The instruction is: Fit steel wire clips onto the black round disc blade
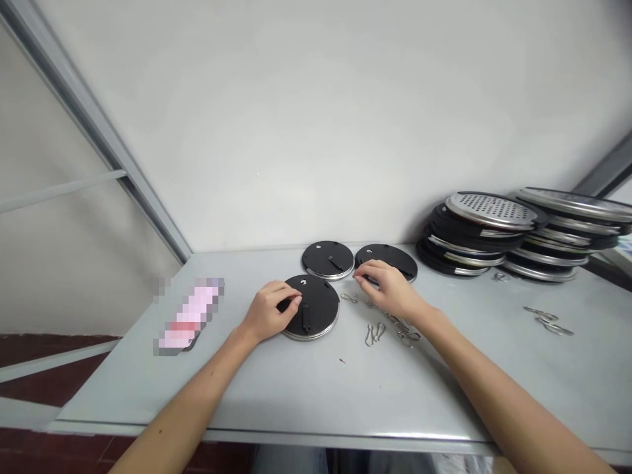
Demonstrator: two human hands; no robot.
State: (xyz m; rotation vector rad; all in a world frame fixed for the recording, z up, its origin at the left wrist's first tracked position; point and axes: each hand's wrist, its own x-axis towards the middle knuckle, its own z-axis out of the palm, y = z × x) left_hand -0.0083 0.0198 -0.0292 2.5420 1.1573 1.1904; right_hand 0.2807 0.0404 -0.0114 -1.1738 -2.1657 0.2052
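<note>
A round black disc with a silver rim lies flat on the table. My left hand is over its left edge, thumb and fingertips pinched together above the black face; whatever they hold, if anything, is too small to name. To the right, my right hand is also closed in a pinch, in front of another black disc that it partly covers; its fingertips hide what may be between them. Below that hand lie several metal spring clips, and a single clip rests between the two hands.
Behind the near disc lies a third black disc. Stacks of round discs, one with a perforated metal top, stand at the back right. More clips lie at right. A blurred pink object is at left. A wall closes the back.
</note>
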